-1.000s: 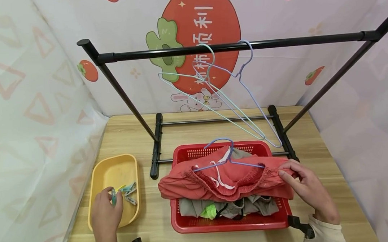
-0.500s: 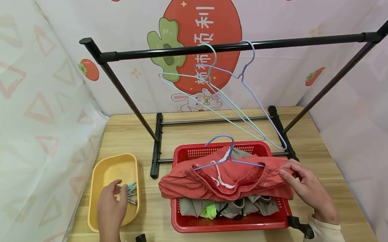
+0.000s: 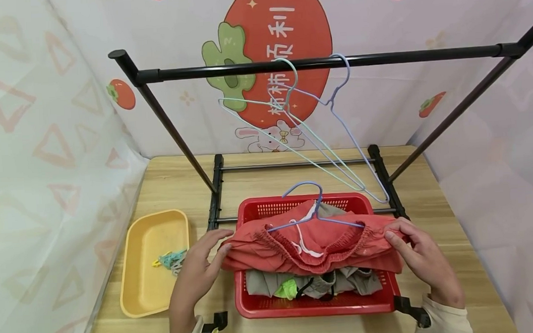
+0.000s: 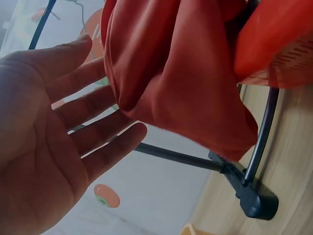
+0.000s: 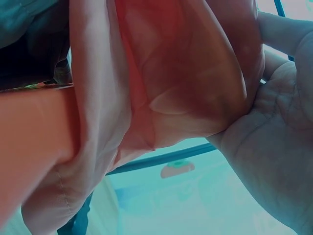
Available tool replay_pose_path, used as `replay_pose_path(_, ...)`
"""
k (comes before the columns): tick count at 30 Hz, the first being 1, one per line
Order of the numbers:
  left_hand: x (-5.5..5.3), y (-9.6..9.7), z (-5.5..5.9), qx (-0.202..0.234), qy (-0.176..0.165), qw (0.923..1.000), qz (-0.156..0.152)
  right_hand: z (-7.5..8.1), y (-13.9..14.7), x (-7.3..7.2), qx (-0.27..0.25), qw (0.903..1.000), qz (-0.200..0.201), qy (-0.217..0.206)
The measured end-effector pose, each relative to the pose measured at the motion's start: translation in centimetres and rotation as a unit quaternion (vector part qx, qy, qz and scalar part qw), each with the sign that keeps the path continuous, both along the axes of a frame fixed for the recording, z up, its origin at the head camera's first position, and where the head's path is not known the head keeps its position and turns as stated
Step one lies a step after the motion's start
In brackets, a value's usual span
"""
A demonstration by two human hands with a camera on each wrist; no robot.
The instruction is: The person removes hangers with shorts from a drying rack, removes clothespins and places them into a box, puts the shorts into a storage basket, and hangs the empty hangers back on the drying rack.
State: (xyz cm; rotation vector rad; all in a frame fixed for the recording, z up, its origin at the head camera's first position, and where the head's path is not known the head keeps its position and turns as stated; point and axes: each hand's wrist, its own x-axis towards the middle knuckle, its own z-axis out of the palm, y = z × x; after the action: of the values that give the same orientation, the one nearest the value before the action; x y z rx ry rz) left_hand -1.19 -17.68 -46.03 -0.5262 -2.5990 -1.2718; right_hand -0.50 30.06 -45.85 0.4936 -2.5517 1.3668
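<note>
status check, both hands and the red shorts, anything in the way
Left hand open, fingers at the red shorts' left end. Right hand grips the right end. Shorts on blue hanger over red basket. Nothing blocking.

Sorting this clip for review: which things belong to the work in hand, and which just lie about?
In hand: red shorts, blue hanger, left hand, right hand, red basket.
Lying about: yellow tray, clothes pegs, two hangers on the rail.

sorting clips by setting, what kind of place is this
Probably a staged laundry-hanging booth, not a home: a black clothes rack with wire hangers stands on a wooden table, a red laundry basket in front, printed cartoon backdrop sheets all around.
</note>
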Motion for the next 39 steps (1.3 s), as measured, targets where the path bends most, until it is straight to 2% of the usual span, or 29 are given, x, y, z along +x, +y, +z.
replay_pose_path(3,-0.2,0.6,0.0,0.003,0.000,0.9999,-0.011,0.0,0.0,0.0,-0.006,1.0000,0.001,0.001)
replay_pose_path(12,-0.7,1.8,0.0,0.019,0.042,0.9981,-0.041,0.1,0.1,0.3,-0.020,0.9998,0.000,-0.004)
replay_pose_path(19,-0.9,2.0,0.1,0.017,0.046,0.9981,-0.037,0.1,0.1,0.2,-0.023,0.9997,0.004,0.001)
replay_pose_path(23,-1.0,2.5,0.1,0.015,0.048,0.9979,-0.041,0.0,0.1,0.2,-0.023,0.9997,-0.008,0.009)
replay_pose_path(28,-0.8,3.5,0.3,0.007,0.052,0.9983,-0.025,0.2,0.0,0.2,-0.017,0.9996,-0.022,0.012)
replay_pose_path(32,-0.8,4.3,0.7,0.006,0.065,0.9977,-0.019,0.3,0.0,0.3,-0.016,0.9994,-0.030,0.010)
replay_pose_path(39,-1.2,5.3,1.5,-0.022,0.101,0.9941,-0.031,0.2,0.1,0.4,-0.026,0.9990,-0.030,0.021)
